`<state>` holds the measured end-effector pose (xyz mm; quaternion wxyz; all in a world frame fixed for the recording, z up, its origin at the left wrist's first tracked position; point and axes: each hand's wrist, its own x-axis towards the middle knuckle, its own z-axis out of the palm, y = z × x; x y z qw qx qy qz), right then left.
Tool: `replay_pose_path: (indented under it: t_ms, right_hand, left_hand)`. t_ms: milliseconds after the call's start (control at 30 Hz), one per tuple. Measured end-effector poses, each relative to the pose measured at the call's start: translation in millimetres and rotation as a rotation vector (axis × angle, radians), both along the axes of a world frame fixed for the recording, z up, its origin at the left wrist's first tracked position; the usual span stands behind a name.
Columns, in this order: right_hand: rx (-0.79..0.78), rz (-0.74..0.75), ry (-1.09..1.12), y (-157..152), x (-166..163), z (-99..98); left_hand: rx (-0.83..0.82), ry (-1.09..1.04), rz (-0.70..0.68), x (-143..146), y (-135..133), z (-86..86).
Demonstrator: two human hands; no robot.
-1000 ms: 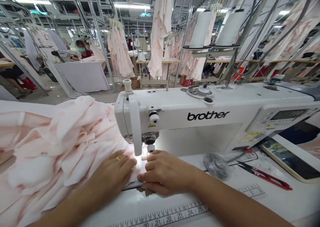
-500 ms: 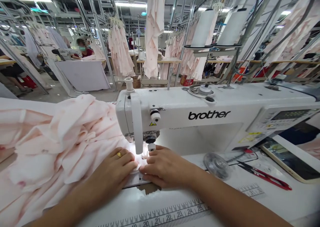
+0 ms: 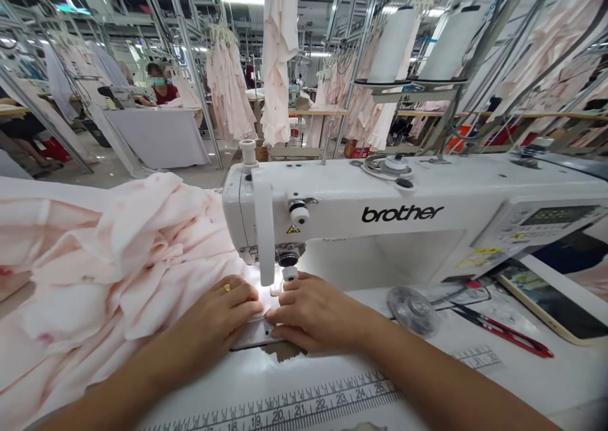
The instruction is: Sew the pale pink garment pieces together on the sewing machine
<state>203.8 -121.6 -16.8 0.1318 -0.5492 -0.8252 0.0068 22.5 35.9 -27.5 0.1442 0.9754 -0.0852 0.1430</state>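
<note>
L hand (image 3: 213,307) & R hand (image 3: 316,314) are kept open & flat, fingers pressed on pale pink fabric (image 3: 118,260), nothing gripped. Fabric is bunched on table L of presser foot (image 3: 276,290) of Brother sewing machine (image 3: 380,190). Red thread snips (image 3: 503,333) are laid R of machine, near clear disc (image 3: 412,311).

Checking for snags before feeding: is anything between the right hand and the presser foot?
Nothing visible stands between them: the right hand rests on the pale pink fabric, with its fingertips close beside the presser foot.
</note>
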Motion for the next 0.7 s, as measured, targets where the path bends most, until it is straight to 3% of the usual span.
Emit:
replay_pose_path:
  t_ms: [200, 400, 700]
  right_hand:
    - [0.011, -0.006, 0.033, 0.5, 0.5, -1.8]
    - [0.129, -0.12, 0.06, 2.8, 0.3, -3.2]
    - [0.069, -0.065, 0.101, 3.5, -0.8, -4.7]
  left_hand:
    - [0.021, 0.007, -0.028, -0.8, 1.2, 4.4]
    - [0.013, 0.102, -0.039, -3.0, 4.4, 6.7]
    - [-0.017, 0.171, -0.029, -7.0, -1.2, 4.1]
